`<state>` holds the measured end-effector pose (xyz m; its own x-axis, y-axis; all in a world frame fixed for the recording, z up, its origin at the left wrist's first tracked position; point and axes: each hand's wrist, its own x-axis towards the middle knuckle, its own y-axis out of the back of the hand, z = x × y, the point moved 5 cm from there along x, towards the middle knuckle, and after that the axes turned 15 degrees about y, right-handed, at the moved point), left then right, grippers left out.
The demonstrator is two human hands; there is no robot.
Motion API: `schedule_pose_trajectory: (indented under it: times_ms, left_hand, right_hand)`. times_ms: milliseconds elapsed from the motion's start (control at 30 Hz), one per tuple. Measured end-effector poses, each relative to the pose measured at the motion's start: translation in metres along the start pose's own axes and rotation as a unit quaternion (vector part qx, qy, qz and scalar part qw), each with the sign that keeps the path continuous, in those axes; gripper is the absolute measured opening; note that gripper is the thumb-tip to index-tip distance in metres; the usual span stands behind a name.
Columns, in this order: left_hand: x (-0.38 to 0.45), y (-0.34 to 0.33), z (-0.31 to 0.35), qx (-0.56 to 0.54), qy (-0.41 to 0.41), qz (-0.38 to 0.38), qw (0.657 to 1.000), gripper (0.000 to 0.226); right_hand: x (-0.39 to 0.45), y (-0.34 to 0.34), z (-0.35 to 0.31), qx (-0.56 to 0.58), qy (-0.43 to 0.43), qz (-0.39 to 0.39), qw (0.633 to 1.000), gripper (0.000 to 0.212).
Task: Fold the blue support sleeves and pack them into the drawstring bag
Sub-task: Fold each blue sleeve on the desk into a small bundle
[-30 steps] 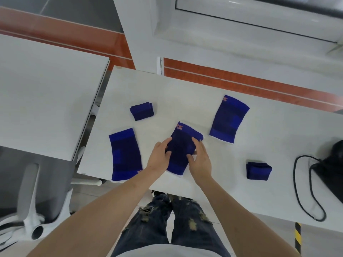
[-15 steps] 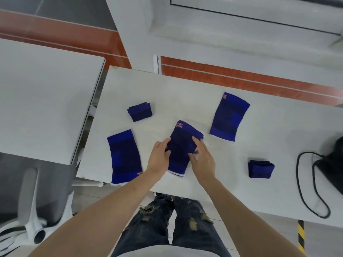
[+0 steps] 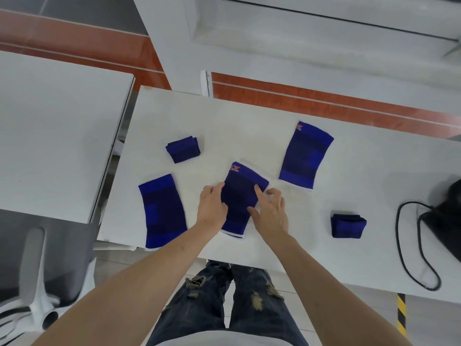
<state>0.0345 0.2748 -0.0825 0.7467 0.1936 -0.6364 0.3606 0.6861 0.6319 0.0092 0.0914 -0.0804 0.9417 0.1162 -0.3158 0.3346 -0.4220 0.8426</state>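
Both hands rest on the middle sleeve (image 3: 240, 196) lying flat on the table (image 3: 249, 116): left hand (image 3: 212, 208) pinches its left edge, right hand (image 3: 270, 213) presses it with spread fingers, gripping nothing. Black drawstring bag (image 3: 446, 221) sits far right.

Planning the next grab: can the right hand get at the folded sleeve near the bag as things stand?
Probably yes. The folded sleeve lies alone on bare table to the right of the right hand, nothing between them. That hand now rests on the middle sleeve and would have to let go first.
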Motion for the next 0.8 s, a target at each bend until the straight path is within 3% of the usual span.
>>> schedule_pose_trajectory:
  times_ms: [133,300,400,533,633,800]
  left_hand:
    - [0.011,0.001,0.018,-0.077,0.065,-0.033,0.994,0.054]
    - [0.012,0.003,0.035,-0.004,0.086,-0.036,0.996,0.042]
    - [0.005,0.001,0.043,-0.006,0.061,-0.075,0.995,0.031]
    - [-0.015,0.014,0.052,-0.137,0.016,-0.138,0.981,0.019]
    - [-0.030,0.032,0.061,-0.204,-0.032,-0.169,0.964,0.018]
    - [-0.035,0.071,0.088,-0.238,-0.124,-0.110,0.957,0.015]
  right_hand:
    - [-0.002,0.002,0.000,0.008,0.003,0.000,1.000,0.069]
    - [-0.006,0.005,0.003,0.033,0.016,-0.001,0.999,0.069]
    - [-0.006,0.012,0.006,0.140,0.009,0.028,0.990,0.066]
    - [-0.006,0.038,0.004,0.399,-0.061,0.126,0.906,0.071]
    - [-0.003,0.058,0.001,0.509,-0.098,0.167,0.839,0.062]
    - [0.009,0.103,-0.022,0.551,-0.004,0.195,0.811,0.027]
